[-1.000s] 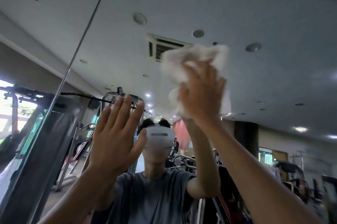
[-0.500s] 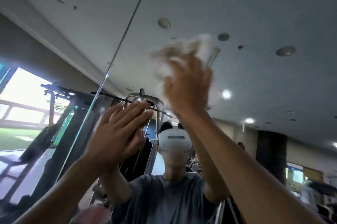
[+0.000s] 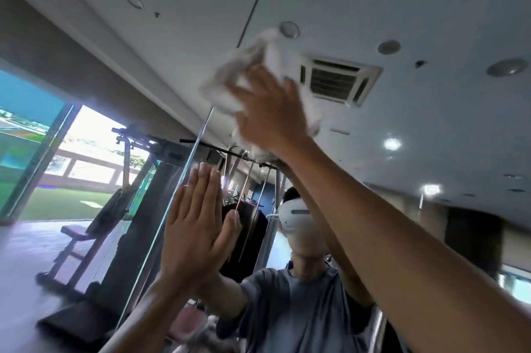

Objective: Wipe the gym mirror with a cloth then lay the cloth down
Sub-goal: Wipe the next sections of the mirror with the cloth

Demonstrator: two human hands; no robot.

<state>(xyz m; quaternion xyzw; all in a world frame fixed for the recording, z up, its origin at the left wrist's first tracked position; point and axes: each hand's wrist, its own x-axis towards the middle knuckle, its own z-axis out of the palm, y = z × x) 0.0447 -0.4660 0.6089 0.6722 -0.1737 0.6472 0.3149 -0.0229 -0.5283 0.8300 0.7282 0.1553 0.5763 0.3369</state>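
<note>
Two hands are up at the mirror (image 3: pixel 431 8): the left hand (image 3: pixel 195 226) lies flat on the glass, fingers (image 3: pixel 205 183) straight and together, while the right hand (image 3: pixel 270 111) presses the cloth (image 3: pixel 250 62) high on it, so wiping is the step in hand. The cloth is white and bunched; blur hides whether the fingers curl into it. Next, likely, further firm strokes, then somewhere to lay it down.
</note>
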